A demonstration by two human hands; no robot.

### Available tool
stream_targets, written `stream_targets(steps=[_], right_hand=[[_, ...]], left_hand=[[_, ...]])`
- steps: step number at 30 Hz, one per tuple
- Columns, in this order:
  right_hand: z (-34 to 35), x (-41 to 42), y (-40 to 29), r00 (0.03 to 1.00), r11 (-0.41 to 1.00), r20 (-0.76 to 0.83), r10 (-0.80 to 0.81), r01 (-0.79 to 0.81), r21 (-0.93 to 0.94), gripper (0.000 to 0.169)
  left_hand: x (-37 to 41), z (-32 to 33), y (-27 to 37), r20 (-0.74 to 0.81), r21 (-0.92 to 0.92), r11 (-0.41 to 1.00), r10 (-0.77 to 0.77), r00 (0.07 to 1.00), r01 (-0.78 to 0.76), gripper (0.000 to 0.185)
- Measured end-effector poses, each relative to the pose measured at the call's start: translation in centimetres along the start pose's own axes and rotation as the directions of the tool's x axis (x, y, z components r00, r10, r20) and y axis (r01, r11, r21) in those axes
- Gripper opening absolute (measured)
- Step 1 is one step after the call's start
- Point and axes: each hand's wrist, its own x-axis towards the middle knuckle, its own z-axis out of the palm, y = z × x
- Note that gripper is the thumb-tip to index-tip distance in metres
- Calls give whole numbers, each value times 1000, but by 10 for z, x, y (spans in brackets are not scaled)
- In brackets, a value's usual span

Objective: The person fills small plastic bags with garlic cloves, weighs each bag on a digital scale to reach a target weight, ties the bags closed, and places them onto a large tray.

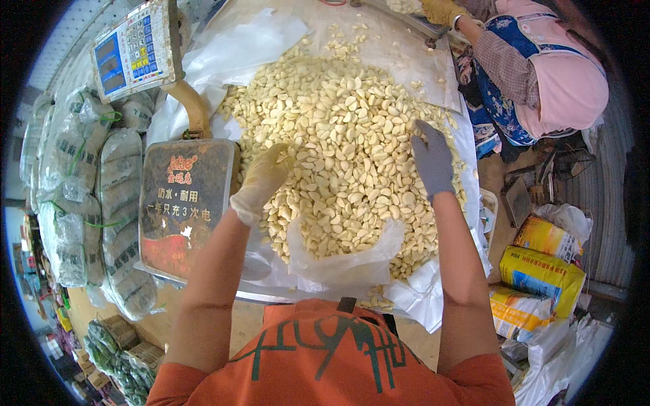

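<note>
A wide heap of pale, peeled half-moon pieces that look like garlic cloves (350,147) covers the table before me. On the heap's left side lies my left hand (266,177) in a yellowish-white glove, its fingers bent among the pieces; whether they grip any is hidden. My right hand (432,157), in a grey glove, rests at the heap's right side with its fingers apart and nothing held. Between my forearms, a translucent plastic bag (345,264) lies with its mouth towards the heap, pieces inside it.
A digital scale with a worn platform (188,203) and raised display (134,53) stands left. Wrapped packs (122,203) are stacked beyond it. Another person (543,76) works at the upper right, near a metal tray. White plastic bags (424,294) lie at the table's near edge; yellow sacks (543,274) sit lower right.
</note>
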Motion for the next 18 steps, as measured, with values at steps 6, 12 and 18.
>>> stream_targets(steps=[6, 12, 18], right_hand=[[45, -19, -58, 936, 979, 352, 16, 57, -195, 46], [54, -81, -75, 901, 992, 427, -77, 25, 125, 48], [27, -143, -61, 809, 983, 574, -124, 24, 179, 50]], left_hand=[[8, 62, 18, -101, 26, 994, 110, 989, -108, 31], [-25, 50, 28, 222, -105, 990, 120, 968, -99, 24], [-86, 55, 22, 552, -337, 939, 136, 822, 71, 40]])
